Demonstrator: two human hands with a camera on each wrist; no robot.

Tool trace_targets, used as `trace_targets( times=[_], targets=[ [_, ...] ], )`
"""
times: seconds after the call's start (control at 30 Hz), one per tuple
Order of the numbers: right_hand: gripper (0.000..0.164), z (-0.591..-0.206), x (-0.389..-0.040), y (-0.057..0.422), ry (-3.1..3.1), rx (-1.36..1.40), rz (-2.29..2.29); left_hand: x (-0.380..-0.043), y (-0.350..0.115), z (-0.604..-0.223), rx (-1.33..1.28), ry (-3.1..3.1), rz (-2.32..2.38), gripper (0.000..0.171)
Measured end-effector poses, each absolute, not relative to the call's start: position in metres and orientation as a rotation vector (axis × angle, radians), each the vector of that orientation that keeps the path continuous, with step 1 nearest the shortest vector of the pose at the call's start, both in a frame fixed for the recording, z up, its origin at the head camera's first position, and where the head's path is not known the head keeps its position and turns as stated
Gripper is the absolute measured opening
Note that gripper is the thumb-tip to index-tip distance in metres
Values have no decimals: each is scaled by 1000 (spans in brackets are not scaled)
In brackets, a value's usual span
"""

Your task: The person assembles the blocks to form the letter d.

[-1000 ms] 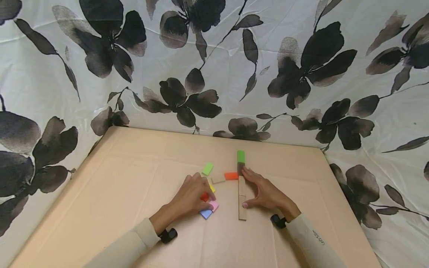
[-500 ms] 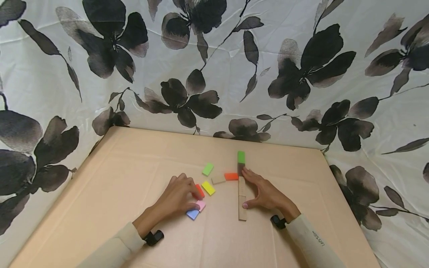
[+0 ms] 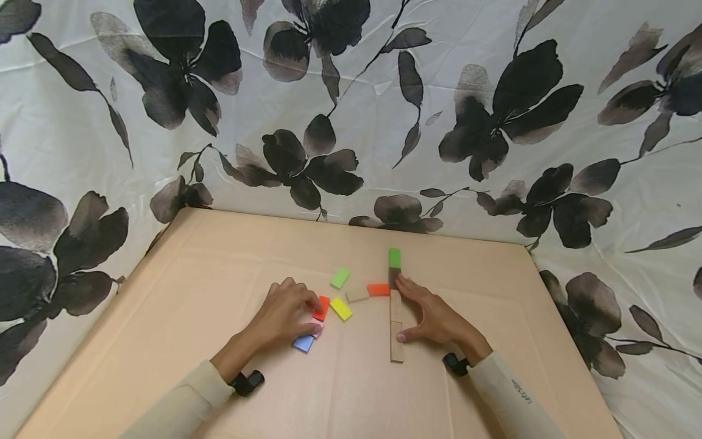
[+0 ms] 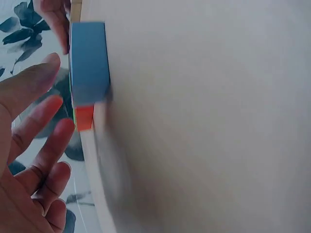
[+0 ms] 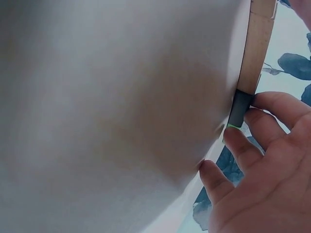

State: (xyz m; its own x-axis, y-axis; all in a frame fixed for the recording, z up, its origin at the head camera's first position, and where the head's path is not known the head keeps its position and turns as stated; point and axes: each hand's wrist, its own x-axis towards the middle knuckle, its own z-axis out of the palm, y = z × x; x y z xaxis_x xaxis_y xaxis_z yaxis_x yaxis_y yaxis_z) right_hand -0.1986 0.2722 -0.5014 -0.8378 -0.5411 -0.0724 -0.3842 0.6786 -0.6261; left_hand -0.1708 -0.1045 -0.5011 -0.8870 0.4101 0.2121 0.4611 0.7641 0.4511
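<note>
My left hand (image 3: 282,314) is over a small cluster of blocks, its fingers loosely bent. Its fingertips are at a red block (image 3: 322,308), and its thumb lies on a pink block (image 3: 319,330). A blue block (image 3: 303,343) sits just below the thumb. My right hand (image 3: 439,314) rests against the right side of a straight row of blocks, fingertips and thumb touching it. That row has a green block (image 3: 394,257) at the far end, then a dark brown block (image 3: 393,278), then plain wooden blocks (image 3: 396,341). In the left wrist view, the blue block (image 4: 90,60) stands beside the fingers.
An orange block (image 3: 379,289) meets the row's left side, with a plain wooden block (image 3: 358,295) beside it. A yellow block (image 3: 341,308) and a light green block (image 3: 340,278) lie loose between the hands. A floral cloth (image 3: 307,91) hangs behind the tan tabletop (image 3: 219,256).
My left hand has moved left, and the red, pink and blue blocks have shifted left with it. The yellow block has come into full view. My right hand has stayed in place.
</note>
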Motion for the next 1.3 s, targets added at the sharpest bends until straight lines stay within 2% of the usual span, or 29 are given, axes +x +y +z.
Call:
trace_targets(
  times=[0.17,0.6,0.83,1.13,1.3],
  targets=[
    [124,-503,-198,273,2647,-745,-901,-173,-94,-503,-755,-2867,-679,44],
    [123,-502,-196,276,2642,-689,-865,-179,-101,-502,-660,-2859,-657,35],
    [123,-503,-196,274,2640,-689,-886,-187,-88,-503,-634,-2889,-645,40],
    [123,-502,-197,272,2638,-707,-871,-194,-104,-498,-555,-2916,-550,40],
    [124,-502,-199,273,2635,-695,-866,-193,-96,-493,-566,-2873,-535,42]
  ],
)
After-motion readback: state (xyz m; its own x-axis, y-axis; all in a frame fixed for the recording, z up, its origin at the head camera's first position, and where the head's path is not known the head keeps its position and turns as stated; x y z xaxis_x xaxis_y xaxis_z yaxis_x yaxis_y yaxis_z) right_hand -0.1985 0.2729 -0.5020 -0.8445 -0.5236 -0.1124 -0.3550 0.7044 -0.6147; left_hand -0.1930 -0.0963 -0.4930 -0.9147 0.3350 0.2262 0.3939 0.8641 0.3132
